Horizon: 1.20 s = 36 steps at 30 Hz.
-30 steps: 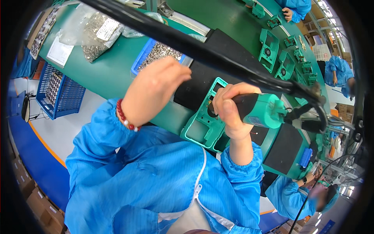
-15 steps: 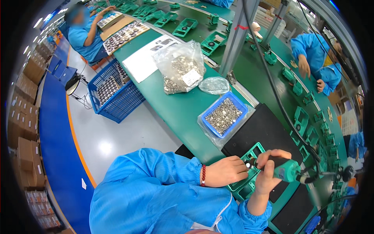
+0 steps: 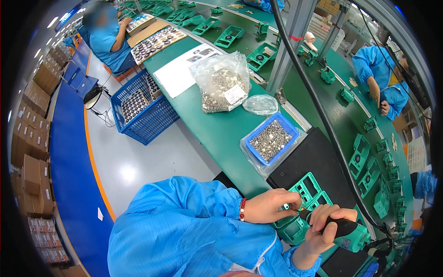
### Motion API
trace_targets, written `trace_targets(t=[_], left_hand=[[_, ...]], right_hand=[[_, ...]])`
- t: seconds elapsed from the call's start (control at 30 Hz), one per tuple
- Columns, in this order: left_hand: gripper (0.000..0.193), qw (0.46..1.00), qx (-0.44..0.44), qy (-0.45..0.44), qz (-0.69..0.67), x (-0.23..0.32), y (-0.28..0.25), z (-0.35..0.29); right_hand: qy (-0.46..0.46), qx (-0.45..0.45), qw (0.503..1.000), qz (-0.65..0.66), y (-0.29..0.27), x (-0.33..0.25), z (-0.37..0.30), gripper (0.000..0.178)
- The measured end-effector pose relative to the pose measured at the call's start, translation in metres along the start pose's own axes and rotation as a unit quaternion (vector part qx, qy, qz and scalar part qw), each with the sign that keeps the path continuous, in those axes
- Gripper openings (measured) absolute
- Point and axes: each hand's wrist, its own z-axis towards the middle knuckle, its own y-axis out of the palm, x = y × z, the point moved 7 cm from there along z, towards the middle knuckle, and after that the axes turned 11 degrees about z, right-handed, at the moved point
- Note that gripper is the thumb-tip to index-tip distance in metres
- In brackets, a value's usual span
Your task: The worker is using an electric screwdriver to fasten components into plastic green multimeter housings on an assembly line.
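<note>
My right hand is wrapped round a corded electric screwdriver, black at the grip and green at the rear. The tool lies tilted, its tip toward my left hand. The fingers of my left hand are pinched together close to that tip; a small pale spot shows at them, too small to name. Beneath both hands, a green plastic housing with open compartments rests on a black mat. My hands cover part of the housing, and the exact point of contact is hidden.
A blue tray of small metal parts stands beyond my left hand, near a clear bag of parts. The screwdriver's black cable hangs across the view. More green housings lie right. A co-worker works across the line.
The screwdriver has swung lower and its tip now sits by my left fingers. My left hand has shifted slightly, uncovering more of the housing. The whole view has moved a little.
</note>
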Motion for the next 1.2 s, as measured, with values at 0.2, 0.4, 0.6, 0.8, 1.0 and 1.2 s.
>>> trace_targets(t=[0.2, 0.4, 0.6, 0.8, 1.0, 1.2], left_hand=[[0.016, 0.999, 0.016, 0.033, 0.023, 0.002, 0.001, -0.001], [0.019, 0.998, 0.025, 0.05, 0.033, 0.003, 0.002, -0.003], [0.024, 0.993, 0.046, 0.077, 0.074, 0.007, 0.004, -0.007], [0.034, 0.98, 0.025, 0.122, 0.156, 0.023, 0.001, -0.001], [0.032, 0.932, 0.063, 0.093, 0.345, -0.011, -0.069, 0.052], [0.034, 0.789, -0.187, -0.059, 0.582, -0.073, -0.117, 0.073]], right_hand=[[0.004, 0.005, 1.0, 0.011, 0.0, 0.001, -0.002, 0.03], [0.007, 0.001, 1.0, 0.002, 0.003, 0.0, -0.001, 0.031], [0.005, -0.009, 1.0, 0.001, 0.004, 0.0, -0.003, 0.031], [-0.005, 0.009, 1.0, -0.029, -0.004, -0.004, -0.006, 0.035], [-0.035, 0.105, 0.991, -0.07, -0.045, -0.02, -0.013, 0.029], [-0.033, 0.14, 0.988, -0.054, -0.073, -0.03, -0.019, 0.032]])
